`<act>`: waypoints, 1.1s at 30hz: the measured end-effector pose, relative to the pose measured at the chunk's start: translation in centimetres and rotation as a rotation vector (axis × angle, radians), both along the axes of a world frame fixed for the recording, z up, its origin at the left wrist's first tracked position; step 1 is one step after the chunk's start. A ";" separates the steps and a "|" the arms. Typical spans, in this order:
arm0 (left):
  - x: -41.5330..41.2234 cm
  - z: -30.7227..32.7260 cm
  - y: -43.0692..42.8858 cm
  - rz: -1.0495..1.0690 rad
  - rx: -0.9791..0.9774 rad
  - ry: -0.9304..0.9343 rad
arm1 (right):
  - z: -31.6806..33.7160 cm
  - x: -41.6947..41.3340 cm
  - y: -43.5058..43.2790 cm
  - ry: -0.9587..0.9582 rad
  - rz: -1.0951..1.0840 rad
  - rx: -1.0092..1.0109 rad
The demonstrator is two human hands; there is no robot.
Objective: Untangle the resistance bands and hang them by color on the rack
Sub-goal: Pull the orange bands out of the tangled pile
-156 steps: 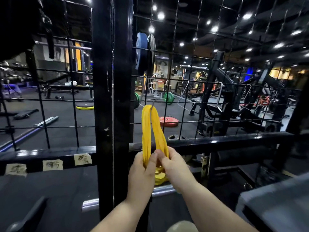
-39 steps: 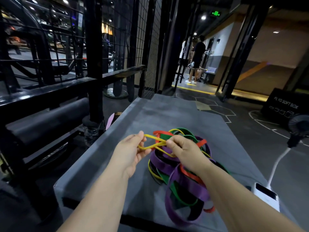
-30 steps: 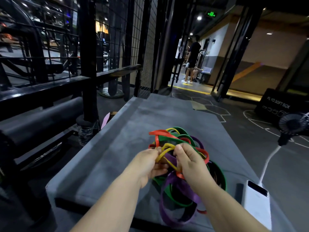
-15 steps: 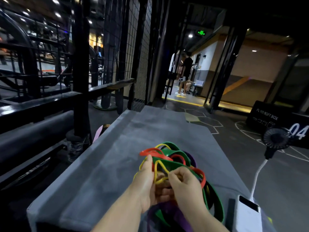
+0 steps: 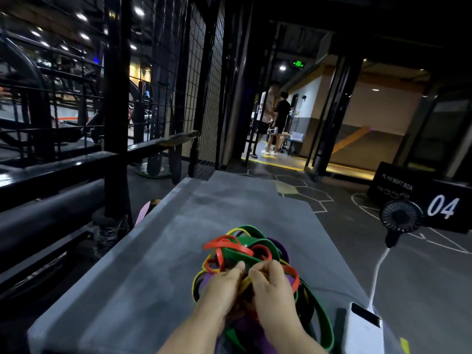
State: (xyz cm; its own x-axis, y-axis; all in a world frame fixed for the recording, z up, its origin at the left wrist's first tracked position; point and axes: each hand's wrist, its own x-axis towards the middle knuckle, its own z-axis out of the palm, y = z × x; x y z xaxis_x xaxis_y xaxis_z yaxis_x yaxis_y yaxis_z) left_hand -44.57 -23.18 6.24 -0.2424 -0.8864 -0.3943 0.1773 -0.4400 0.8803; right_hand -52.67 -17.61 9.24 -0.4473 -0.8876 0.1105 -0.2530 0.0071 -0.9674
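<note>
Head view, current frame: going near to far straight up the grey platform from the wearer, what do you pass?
Hands, left and right, side by side → tangle of resistance bands → bare grey platform → lit doorway where two people stand.

A single wide-angle camera sits on the person's head, looking forward and down along a grey worktop (image 5: 153, 264). It is close above both forearms. Farther ahead it takes in a black wire rack (image 5: 163, 80) on the left and a lit doorway (image 5: 288, 118).
</note>
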 end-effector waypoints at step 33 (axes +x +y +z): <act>2.1 0.0 1.3 -0.078 0.175 0.111 | -2.1 1.2 1.0 -0.014 0.041 0.054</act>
State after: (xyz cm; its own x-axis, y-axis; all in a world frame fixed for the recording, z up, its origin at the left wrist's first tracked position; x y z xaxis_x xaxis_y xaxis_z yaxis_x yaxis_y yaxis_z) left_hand -42.52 -21.93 6.25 -0.3583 -0.7833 -0.5080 0.2278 -0.6010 0.7661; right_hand -51.51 -16.64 7.11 -0.4120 -0.9094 0.0562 -0.2402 0.0489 -0.9695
